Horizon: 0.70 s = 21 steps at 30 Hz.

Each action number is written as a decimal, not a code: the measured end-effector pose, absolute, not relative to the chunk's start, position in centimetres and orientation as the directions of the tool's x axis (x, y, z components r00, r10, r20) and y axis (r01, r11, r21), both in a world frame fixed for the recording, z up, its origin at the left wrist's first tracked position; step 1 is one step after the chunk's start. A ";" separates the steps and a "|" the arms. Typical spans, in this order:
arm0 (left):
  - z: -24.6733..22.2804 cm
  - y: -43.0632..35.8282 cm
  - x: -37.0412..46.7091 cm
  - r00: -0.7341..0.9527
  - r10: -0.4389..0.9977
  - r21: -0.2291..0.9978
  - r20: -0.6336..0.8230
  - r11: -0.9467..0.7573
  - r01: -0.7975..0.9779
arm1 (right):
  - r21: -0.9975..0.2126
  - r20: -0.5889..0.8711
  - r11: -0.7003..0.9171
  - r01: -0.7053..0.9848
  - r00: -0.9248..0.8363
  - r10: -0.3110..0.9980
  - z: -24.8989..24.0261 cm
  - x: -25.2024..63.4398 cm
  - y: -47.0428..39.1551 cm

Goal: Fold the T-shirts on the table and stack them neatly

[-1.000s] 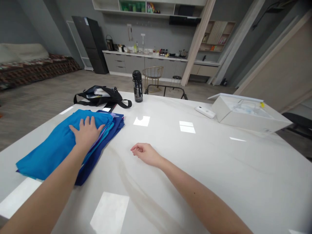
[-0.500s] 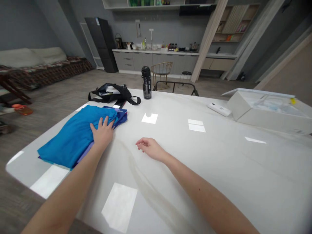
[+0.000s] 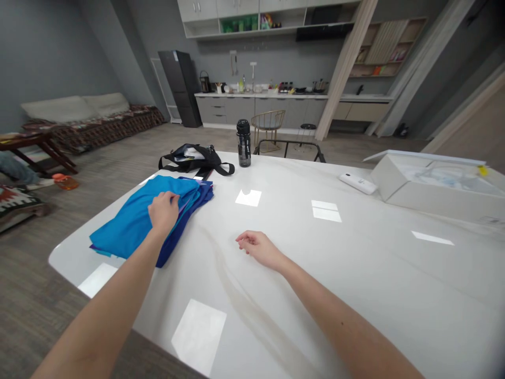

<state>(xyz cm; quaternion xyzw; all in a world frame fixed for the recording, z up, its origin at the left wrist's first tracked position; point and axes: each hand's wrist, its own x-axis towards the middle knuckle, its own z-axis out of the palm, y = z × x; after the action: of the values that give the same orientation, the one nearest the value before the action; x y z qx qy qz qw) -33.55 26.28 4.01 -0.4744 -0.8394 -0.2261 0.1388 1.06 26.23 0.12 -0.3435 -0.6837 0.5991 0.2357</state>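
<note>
A folded pile of bright blue cloth (image 3: 132, 221) lies at the left of the white table, with darker blue cloth (image 3: 173, 239) showing beneath it along its right side. My left hand (image 3: 163, 211) is on top of the pile near its far right part, fingers curled in against the bright blue cloth; the fingertips are partly hidden. To the right of the pile, my right hand (image 3: 258, 246) hovers at or just over the bare tabletop. Its fingers are loosely bent, slightly apart from the thumb, and nothing shows in them.
Beyond the pile are a black bag (image 3: 193, 158) with a strap and a dark water bottle (image 3: 243, 145). On the table's right side are a white handheld device (image 3: 358, 183) and an open white box (image 3: 437, 184). A metal-framed chair (image 3: 292, 147) stands behind the far edge.
My left hand has gone from spread flat on the cloth to curled fingers. More dark blue cloth now shows at the pile's right side. The view has tilted up and left; my right hand keeps its pose.
</note>
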 end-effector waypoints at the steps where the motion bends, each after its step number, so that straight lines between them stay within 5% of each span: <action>1: 4.5 26.2 -32.8 -0.492 0.733 0.277 0.470 0.407 0.871 | -0.978 -0.077 0.070 0.198 -0.646 0.759 0.2 1.0 26.3; 8: 9.2 22.5 -23.2 -0.127 0.852 0.512 0.507 -0.180 0.840 | -0.888 0.234 0.400 0.227 -0.527 0.817 2.1 -3.0 27.7; 12: 10.4 19.7 -18.0 -0.024 0.879 0.598 0.477 -0.304 0.742 | -0.857 0.383 0.498 0.132 -0.483 0.788 4.1 -2.1 26.8; 21: 5.3 19.9 -11.1 0.111 0.890 0.283 0.442 -0.256 0.924 | -0.863 0.462 0.496 0.095 -0.248 0.851 8.9 12.0 22.6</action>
<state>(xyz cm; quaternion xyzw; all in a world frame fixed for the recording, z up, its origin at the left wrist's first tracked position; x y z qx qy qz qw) -11.10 19.92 5.27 -0.7448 -0.6090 -0.2710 0.0317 11.97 22.62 8.91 -0.3391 -0.6979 0.3699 0.5110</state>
